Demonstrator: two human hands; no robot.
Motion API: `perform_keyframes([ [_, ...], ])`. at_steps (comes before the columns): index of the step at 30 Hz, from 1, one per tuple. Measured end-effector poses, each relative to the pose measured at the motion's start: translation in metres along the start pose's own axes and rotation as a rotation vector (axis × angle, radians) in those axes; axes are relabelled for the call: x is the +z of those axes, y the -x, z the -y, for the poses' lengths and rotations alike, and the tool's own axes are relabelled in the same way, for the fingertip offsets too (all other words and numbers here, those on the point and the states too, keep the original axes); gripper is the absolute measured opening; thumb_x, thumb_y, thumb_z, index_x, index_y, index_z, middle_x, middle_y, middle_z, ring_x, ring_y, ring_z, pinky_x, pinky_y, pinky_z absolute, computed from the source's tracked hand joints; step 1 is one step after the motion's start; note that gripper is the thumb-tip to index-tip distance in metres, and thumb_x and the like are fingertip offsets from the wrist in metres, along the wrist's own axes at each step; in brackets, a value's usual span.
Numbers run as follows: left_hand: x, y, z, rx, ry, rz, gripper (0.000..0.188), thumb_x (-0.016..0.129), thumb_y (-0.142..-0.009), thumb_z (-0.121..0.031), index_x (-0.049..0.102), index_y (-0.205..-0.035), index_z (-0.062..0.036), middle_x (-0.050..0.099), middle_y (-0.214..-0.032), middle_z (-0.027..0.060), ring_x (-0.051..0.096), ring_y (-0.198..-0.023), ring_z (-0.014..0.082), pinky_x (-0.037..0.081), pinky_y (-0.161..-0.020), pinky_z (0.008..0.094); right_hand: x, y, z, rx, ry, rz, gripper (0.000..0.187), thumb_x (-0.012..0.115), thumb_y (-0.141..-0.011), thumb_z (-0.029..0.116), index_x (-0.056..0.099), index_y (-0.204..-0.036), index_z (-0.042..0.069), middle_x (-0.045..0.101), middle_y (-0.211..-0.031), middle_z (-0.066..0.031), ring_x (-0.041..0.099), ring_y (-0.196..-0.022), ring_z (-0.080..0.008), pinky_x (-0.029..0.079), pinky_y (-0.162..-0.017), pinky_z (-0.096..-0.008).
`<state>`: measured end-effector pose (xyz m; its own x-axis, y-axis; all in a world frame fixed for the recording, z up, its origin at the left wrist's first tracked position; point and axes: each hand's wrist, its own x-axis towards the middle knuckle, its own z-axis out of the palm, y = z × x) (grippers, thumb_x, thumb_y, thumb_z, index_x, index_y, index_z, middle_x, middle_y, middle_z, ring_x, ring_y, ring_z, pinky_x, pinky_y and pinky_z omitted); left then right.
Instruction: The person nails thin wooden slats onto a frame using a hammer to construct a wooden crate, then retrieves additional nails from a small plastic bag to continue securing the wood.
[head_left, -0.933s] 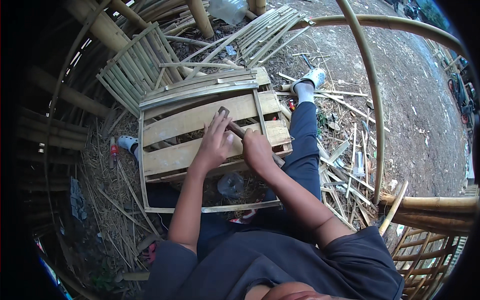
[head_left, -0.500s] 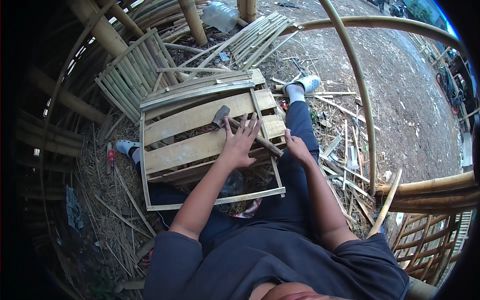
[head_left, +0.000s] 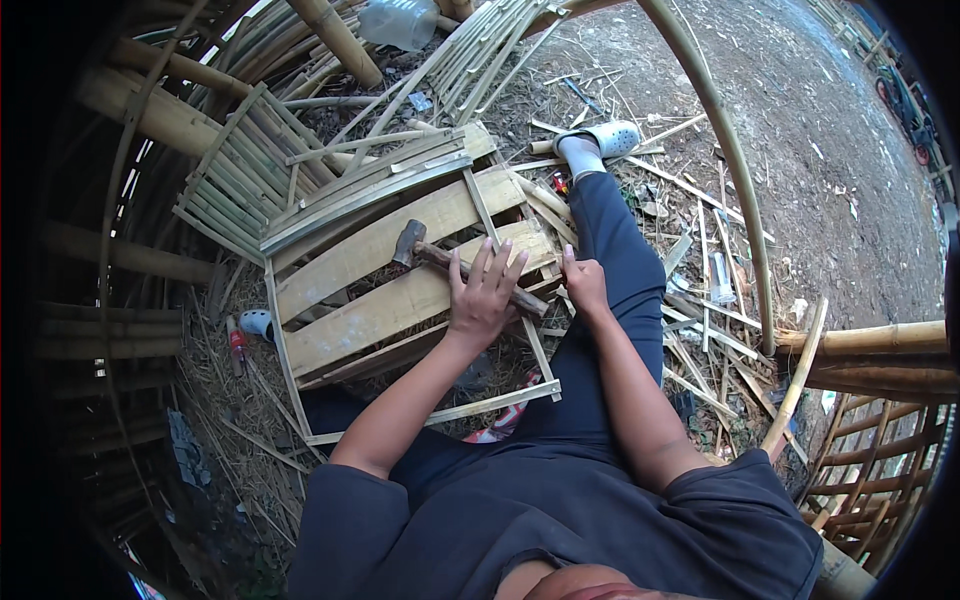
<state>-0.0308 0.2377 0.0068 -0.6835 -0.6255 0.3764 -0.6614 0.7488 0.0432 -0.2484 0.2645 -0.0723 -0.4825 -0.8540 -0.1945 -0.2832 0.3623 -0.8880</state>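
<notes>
Across my lap lies a wooden slatted crate frame (head_left: 355,322), with wide pale boards inside a border of thin strips. A hammer (head_left: 408,243) rests on the boards, its metal head toward the far left and its wooden handle slanting to the near right. My left hand (head_left: 484,300) lies over the handle and a board, fingers stretched out rather than wrapped round. Beside the frame's right edge, my right hand (head_left: 585,284) is closed with its thumb raised against the fingers. Anything pinched in it is too small to make out.
A panel of narrow bamboo slats (head_left: 235,170) leans beyond the frame's far left. Another bundle of strips (head_left: 490,55) lies farther off. Curved bamboo poles (head_left: 735,160) rise at the right. Cut strips and scraps (head_left: 710,330) litter the ground by my right leg.
The view has shifted, and the frame appears slightly turned. My left hand's fingers have come closer together over the handle. My right hand's fingers are curled more tightly by the frame's edge.
</notes>
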Motion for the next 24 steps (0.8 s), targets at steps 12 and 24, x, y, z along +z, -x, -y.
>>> perform_keyframes([
  [12,0.043,0.040,0.011,0.162,-0.189,-0.237,0.101,0.067,-0.096,-0.029,-0.006,-0.166,-0.0405,0.017,-0.167,0.0088,0.039,-0.149,0.0321,0.034,-0.106,0.0851,-0.009,0.007,0.048,-0.053,0.232,0.094,0.073,0.055,-0.101,0.055,0.067,-0.066,-0.007,0.055,-0.058,-0.0295,0.065,-0.062,-0.0484,0.050,-0.063,-0.0526],
  [24,0.061,0.060,0.006,0.190,-0.267,-0.131,0.110,0.067,-0.095,-0.032,-0.017,-0.165,-0.0344,0.026,-0.159,0.0087,0.040,-0.146,0.0322,0.033,-0.113,0.0809,-0.011,-0.054,0.034,0.262,0.119,0.674,0.113,0.021,-0.098,0.085,0.067,-0.112,-0.018,0.072,-0.095,-0.0251,0.073,-0.085,-0.0346,0.060,-0.077,-0.0476],
])
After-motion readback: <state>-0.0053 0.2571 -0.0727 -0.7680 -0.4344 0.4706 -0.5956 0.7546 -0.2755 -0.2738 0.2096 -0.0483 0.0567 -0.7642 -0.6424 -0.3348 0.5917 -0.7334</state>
